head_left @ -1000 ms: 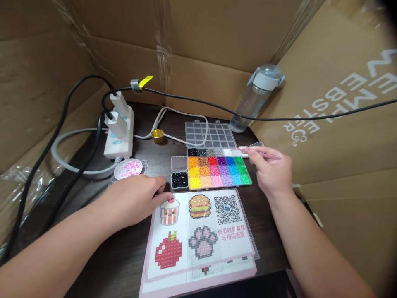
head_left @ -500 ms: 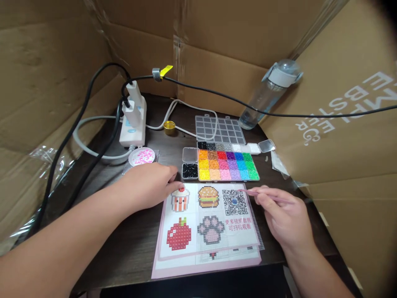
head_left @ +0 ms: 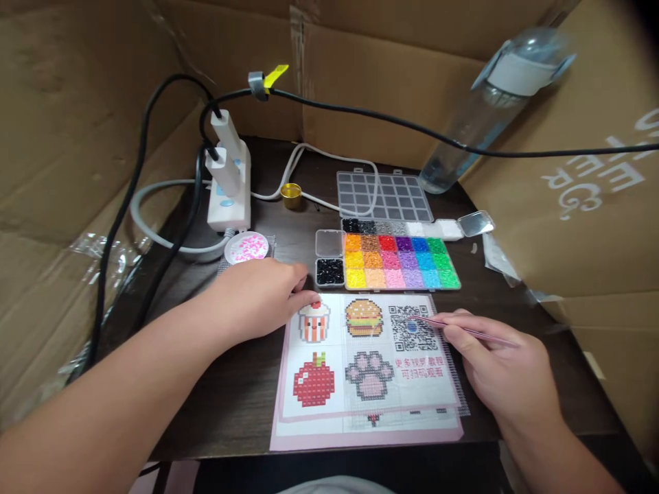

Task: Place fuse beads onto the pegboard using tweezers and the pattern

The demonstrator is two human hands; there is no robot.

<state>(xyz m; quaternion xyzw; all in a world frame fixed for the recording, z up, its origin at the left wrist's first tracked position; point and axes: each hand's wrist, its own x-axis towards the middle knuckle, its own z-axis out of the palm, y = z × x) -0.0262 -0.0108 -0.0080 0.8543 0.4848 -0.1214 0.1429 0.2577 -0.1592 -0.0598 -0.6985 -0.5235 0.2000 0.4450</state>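
Note:
My right hand (head_left: 507, 363) is closed round pink tweezers (head_left: 476, 332), whose tips point left over the QR code on the pattern sheet (head_left: 324, 353). My left hand (head_left: 262, 295) rests at the sheet's upper left corner, thumb at the printed cupcake, thumb and forefinger apart; its other fingers are mostly hidden. A burger, an apple and a paw are also printed there. A clear pegboard (head_left: 368, 394) overlaps the paw, with a second sheet (head_left: 309, 439) beneath. Behind lies a bead box (head_left: 401, 261) sorted by colour, beside a small box of black beads (head_left: 329, 272).
A white dish (head_left: 247, 248) of pink beads sits behind my left hand near a power strip (head_left: 229, 199). A gold cup (head_left: 291, 196), a clear divided lid (head_left: 384, 195) and a leaning bottle (head_left: 473, 130) stand farther back. A black cable (head_left: 391, 122) crosses above; cardboard walls surround the table.
The camera view has shifted, so the table scene sits farther right and slightly higher. The tweezer tips are slightly lower over the QR code. My left hand keeps its place on the sheet.

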